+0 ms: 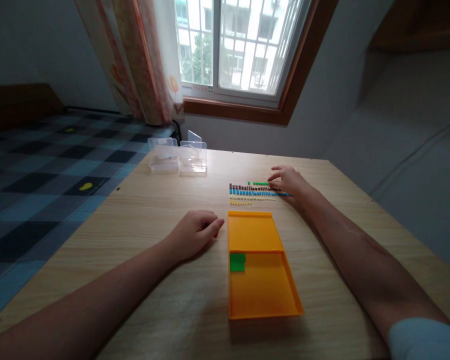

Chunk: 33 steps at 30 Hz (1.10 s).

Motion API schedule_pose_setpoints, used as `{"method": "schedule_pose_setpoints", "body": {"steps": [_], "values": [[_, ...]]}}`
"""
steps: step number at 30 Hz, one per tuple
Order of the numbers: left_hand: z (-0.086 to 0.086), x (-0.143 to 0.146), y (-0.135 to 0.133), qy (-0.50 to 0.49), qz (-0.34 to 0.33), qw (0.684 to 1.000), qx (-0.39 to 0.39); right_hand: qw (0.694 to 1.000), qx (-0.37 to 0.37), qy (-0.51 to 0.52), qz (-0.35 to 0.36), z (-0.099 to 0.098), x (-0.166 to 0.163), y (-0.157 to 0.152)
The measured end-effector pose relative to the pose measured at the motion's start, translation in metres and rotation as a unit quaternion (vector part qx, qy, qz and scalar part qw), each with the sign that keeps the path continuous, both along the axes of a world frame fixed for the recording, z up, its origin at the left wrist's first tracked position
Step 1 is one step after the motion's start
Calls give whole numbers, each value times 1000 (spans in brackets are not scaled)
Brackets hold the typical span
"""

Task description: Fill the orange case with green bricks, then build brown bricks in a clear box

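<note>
Right hand (289, 180) is over the far-right end of the small-piece rows, fingers part bent, tips at the green row (260, 183). From here I can't tell whether it's pinching one or just touching. Left hand (198, 232) rests on the table (135, 225), loosely curled beside the orange case (264, 290); no piece visible in it, but the palm is hidden.

Handling, my take: thumb and index only, come down from above, wrist high. The palm hangs close to the dark-brown row (243, 187) and blue row (243, 192); a dragging forearm would likely scatter them. Work from the row's end, one piece per pinch. Left could steady the case, since it looks light.

Pieces look like rigid plastic, small and blocky, laid in near-parallel lines. Pale-yellow row (243, 198) and deeper yellow row (240, 203) sit nearest the case. Case reads as smooth plastic, shallow tray, thin walls, panel folded flat at the far side. Green pieces (237, 262) sit packed flush in the tray's far-left corner. Clear plastic boxes (193, 157) at the far-left table edge, lids up. Tabletop is pale wood-grain.
</note>
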<state>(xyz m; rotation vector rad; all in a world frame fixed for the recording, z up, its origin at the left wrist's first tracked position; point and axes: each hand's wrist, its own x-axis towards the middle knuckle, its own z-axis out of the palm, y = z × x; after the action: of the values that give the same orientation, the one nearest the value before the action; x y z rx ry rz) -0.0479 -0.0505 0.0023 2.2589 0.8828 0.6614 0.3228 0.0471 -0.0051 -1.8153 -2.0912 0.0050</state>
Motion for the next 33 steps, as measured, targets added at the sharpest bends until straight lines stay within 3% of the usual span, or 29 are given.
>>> {"method": "schedule_pose_setpoints", "body": {"steps": [3,7,9,11,14,18,21,24,33], "values": [[-1,0,0,-2,2,1000,-1,999,30,19,6,24,3,-5],[-1,-1,0,0,1,1000,-3,995,74,56,28,74,-8,-36],[-1,-1,0,3,0,1000,-2,988,86,87,91,93,-25,-67],[-1,0,0,1,0,1000,0,981,59,75,167,99,-49,-106],[0,1,-2,3,-5,1000,4,962,14,-15,273,86,-84,-164],[1,3,-3,6,-14,1000,19,946,-58,-60,313,50,-110,-211],[1,4,-4,7,-14,1000,24,946,-72,-47,313,31,-114,-219],[1,5,-4,4,-14,1000,25,947,-61,-32,313,25,-112,-218],[3,4,-5,-2,-22,999,23,937,-27,2,349,38,-98,-217]]}}
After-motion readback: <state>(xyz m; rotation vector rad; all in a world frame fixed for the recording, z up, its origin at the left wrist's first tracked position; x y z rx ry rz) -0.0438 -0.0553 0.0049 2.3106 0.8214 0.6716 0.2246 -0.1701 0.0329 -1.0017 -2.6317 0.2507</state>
